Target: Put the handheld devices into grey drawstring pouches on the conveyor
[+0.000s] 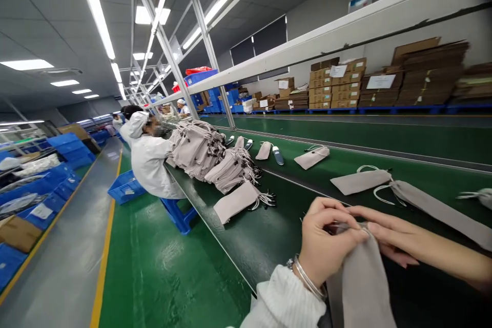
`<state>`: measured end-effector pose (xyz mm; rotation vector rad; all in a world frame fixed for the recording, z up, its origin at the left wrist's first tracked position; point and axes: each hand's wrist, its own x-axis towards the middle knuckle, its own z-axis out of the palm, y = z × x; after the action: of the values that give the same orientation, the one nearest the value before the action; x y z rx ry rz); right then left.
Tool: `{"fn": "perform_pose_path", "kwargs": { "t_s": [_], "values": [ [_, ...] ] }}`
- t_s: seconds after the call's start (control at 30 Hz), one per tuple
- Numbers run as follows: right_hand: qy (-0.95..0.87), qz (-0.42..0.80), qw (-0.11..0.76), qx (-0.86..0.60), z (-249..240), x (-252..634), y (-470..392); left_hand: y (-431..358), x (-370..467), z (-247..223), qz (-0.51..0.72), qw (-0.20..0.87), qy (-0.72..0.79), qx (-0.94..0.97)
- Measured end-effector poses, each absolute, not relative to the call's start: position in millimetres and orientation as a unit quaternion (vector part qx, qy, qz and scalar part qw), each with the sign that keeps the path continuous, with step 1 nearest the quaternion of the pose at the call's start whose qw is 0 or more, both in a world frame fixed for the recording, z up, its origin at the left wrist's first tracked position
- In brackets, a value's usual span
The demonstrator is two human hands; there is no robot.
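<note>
A grey drawstring pouch (365,282) hangs mouth-up at the lower right. My left hand (326,238), with bangles and a white knit sleeve at the wrist, pinches one side of its mouth. At the other side, the fingers of my right hand (392,230) are closed on the same rim. The inside of the pouch is hidden. Just beyond my hands, another grey pouch (361,182) and a longer one (442,210) lie on the green belt, white cords loose. A small stack of flat pouches (236,202) lies left of my hands.
Large heaps of grey pouches (196,148) cover the bench farther off, beside a seated co-worker in white (149,164). A dark blue and white device (277,156) lies on the belt (307,138). A blue stool (179,215) and blue crate (126,187) stand on the floor.
</note>
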<state>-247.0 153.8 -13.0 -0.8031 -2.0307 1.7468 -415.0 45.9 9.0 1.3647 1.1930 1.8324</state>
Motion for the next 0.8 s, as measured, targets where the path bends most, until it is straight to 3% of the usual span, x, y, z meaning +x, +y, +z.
{"fn": "perform_pose_path", "kwargs": {
  "t_s": [0.1,0.27,0.37,0.47,0.57,0.73,0.8],
  "values": [
    [-0.635,0.676,0.186,-0.325,6.4,-232.5,139.3,42.7,-432.1,8.8,0.673,0.27,0.463,0.51],
    [-0.544,0.662,0.387,-0.342,55.1,-199.0,135.1,53.6,-463.1,-7.8,0.694,0.316,0.468,0.446],
    [-0.531,0.596,0.514,-0.315,80.6,-206.3,149.6,64.2,-464.3,-25.2,0.591,0.272,0.529,0.544],
    [-0.574,0.451,0.622,-0.283,90.0,-229.5,190.2,70.8,-458.5,-45.0,0.448,0.185,0.594,0.642],
    [-0.688,0.313,0.566,-0.328,79.2,-265.1,243.8,74.0,-454.3,-61.6,0.358,0.123,0.636,0.673],
    [-0.832,0.259,0.263,-0.414,36.6,-370.7,308.3,73.4,-452.5,-73.5,0.286,0.016,0.637,0.715],
    [-0.842,0.252,0.194,-0.437,18.1,-421.2,321.0,71.9,-451.7,-74.9,0.274,-0.023,0.632,0.724]
  ]
}}
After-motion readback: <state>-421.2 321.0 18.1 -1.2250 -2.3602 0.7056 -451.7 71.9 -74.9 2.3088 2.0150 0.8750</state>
